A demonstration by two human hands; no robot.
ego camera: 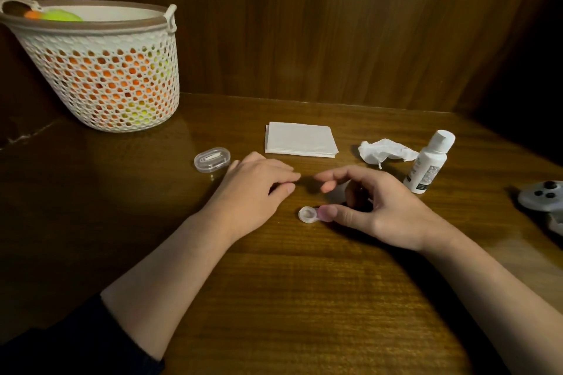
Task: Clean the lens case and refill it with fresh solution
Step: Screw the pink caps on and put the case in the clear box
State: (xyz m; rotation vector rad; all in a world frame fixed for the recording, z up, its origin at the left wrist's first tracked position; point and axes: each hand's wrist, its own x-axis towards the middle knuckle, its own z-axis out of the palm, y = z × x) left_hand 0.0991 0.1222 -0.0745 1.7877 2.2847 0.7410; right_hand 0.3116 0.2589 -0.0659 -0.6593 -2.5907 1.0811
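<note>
A small clear lens case (pixel 307 214) lies on the wooden table (pixel 304 298); one open round well shows, and the rest is hidden under my right hand (pixel 377 207). My right thumb and fingers pinch the case's right part. My left hand (pixel 256 192) rests palm down on the table just left of the case, fingers loosely spread and holding nothing. A white solution bottle (pixel 429 161) with its cap on stands upright to the right. A crumpled tissue (pixel 385 151) lies beside the bottle. A folded stack of white tissues (pixel 300 139) sits behind my hands.
A clear oval plastic lid or container (pixel 211 159) lies left of my left hand. A white mesh basket (pixel 103 70) holding orange and green items stands at the back left. A grey game controller (pixel 545 198) sits at the right edge. Wooden walls close the back.
</note>
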